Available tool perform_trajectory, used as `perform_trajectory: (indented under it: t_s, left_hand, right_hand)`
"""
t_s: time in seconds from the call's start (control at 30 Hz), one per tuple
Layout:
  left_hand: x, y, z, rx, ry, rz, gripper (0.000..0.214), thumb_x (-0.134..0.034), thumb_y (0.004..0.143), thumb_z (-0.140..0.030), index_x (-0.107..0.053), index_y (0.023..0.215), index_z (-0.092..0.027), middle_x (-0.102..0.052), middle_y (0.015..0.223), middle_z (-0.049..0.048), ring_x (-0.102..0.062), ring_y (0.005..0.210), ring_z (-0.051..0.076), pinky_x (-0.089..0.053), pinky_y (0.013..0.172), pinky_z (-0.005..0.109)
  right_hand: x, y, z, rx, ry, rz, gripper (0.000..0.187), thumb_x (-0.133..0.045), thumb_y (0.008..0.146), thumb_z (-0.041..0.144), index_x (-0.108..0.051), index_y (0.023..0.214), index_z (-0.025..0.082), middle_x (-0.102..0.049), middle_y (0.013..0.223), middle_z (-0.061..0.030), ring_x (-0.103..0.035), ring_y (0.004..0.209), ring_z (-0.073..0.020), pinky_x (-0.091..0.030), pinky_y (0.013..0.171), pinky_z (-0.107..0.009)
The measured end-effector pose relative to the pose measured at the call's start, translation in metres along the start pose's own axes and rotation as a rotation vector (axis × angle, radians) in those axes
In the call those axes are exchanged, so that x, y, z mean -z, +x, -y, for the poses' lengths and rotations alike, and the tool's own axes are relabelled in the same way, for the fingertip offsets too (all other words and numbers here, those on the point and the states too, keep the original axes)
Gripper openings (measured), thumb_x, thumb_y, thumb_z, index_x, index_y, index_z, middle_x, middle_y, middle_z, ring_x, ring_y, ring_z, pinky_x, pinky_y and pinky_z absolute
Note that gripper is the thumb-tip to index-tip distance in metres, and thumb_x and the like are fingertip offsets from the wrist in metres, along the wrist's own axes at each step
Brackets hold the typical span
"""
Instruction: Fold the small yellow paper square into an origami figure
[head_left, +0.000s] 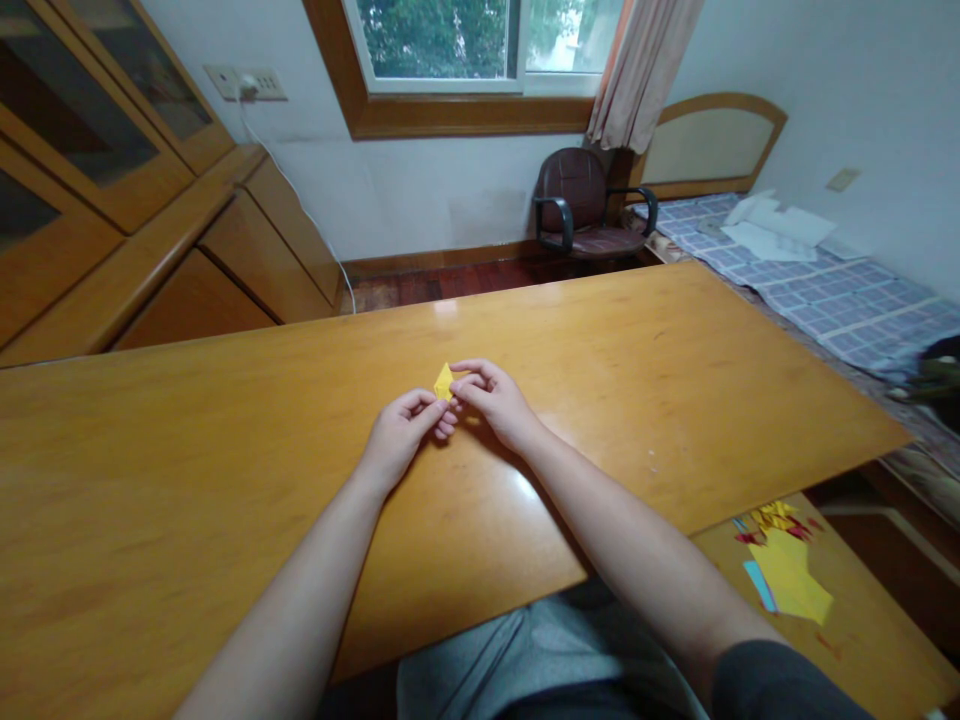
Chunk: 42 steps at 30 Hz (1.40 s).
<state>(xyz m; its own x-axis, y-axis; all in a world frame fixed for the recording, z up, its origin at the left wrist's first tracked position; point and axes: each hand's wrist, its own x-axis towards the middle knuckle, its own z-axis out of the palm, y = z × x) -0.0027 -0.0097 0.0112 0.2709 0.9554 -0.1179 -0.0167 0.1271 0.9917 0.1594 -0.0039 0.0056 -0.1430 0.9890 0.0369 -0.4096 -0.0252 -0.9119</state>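
Note:
A small folded piece of yellow paper (444, 382) is held between both my hands, just above the wooden table (225, 440). Its top comes to a point, and fingers cover its lower part and right edge. My left hand (409, 430) pinches the paper from below, thumb on the near side. From the right, my right hand (495, 400) grips its edge with thumb and fingers, the index finger near the tip. The exact folds are too small to make out.
Lower right, a lower surface (885, 640) carries yellow paper sheets (791, 575), a blue piece (760, 586) and small yellow and red folded pieces (776, 517). Beyond the table stand an armchair (574, 190), a bed (847, 300) and a wooden cabinet (172, 250).

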Motion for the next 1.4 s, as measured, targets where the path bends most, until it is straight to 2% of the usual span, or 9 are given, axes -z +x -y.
perform_trajectory:
  t_s: [0.27, 0.5, 0.93, 1.17, 1.4]
  left_hand:
    - [0.0009, 0.0004, 0.0006, 0.001, 0.004, -0.017, 0.027, -0.073, 0.075, -0.04, -0.064, 0.078, -0.015, -0.07, 0.068, 0.0038, -0.062, 0.058, 0.013, -0.05, 0.059, 0.025]
    - [-0.0004, -0.0008, -0.0011, 0.001, 0.002, 0.008, 0.028, -0.074, 0.074, -0.041, -0.062, 0.075, -0.015, -0.069, 0.066, 0.0028, -0.062, 0.058, 0.013, -0.05, 0.059, 0.024]
    - [-0.0035, -0.0032, -0.0064, 0.004, 0.055, 0.026, 0.029, -0.071, 0.074, -0.043, -0.062, 0.073, -0.016, -0.069, 0.067, 0.0037, -0.063, 0.058, 0.014, -0.051, 0.06, 0.026]
    - [0.0018, -0.0014, -0.0031, -0.093, 0.154, -0.075, 0.025, -0.066, 0.078, -0.041, -0.062, 0.074, -0.017, -0.065, 0.063, 0.001, -0.061, 0.057, 0.013, -0.05, 0.059, 0.024]
    - [0.003, -0.0021, -0.0021, -0.132, 0.25, -0.107, 0.023, -0.064, 0.079, -0.039, -0.061, 0.069, -0.018, -0.062, 0.06, -0.0004, -0.057, 0.054, 0.012, -0.045, 0.056, 0.022]
  right_hand:
    - [0.0008, -0.001, 0.0013, 0.019, -0.006, -0.005, 0.035, -0.074, 0.071, 0.028, -0.06, 0.101, 0.019, -0.064, 0.072, 0.004, -0.059, 0.067, -0.0101, -0.047, 0.07, -0.026]
    - [0.0015, 0.0011, -0.0038, 0.016, -0.04, -0.013, 0.043, -0.079, 0.066, 0.029, -0.06, 0.103, 0.019, -0.063, 0.081, 0.0028, -0.058, 0.066, -0.0091, -0.046, 0.068, -0.024]
    - [0.0003, 0.0006, -0.0009, 0.019, -0.044, 0.003, 0.042, -0.078, 0.067, 0.029, -0.057, 0.103, 0.02, -0.062, 0.071, 0.0055, -0.057, 0.062, -0.0093, -0.045, 0.065, -0.024]
    - [-0.0002, 0.0001, -0.0005, -0.008, -0.11, 0.014, 0.042, -0.077, 0.067, 0.03, -0.057, 0.102, 0.02, -0.062, 0.069, 0.0056, -0.056, 0.06, -0.0094, -0.043, 0.059, -0.023]
    - [0.0012, 0.0019, -0.0059, -0.014, -0.168, 0.018, 0.04, -0.077, 0.067, 0.03, -0.057, 0.1, 0.019, -0.058, 0.067, 0.0067, -0.051, 0.058, -0.0079, -0.039, 0.054, -0.02]
